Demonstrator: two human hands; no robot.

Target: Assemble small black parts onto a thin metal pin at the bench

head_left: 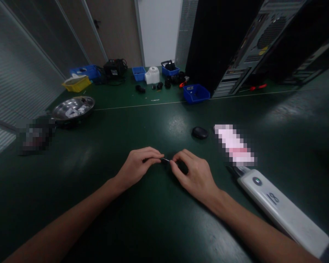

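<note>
My left hand and my right hand meet over the dark green table, fingers curled in pinches. Between the fingertips sits a small dark part with a short silver end; both hands grip it. What the part is I cannot make out. A second dark bit shows under my right fingers, mostly hidden.
A black mouse lies just beyond my right hand, next to a blurred pink strip. A white tool marked 18 lies at the right. A steel bowl stands at the left; blue bins and computer cases stand at the back.
</note>
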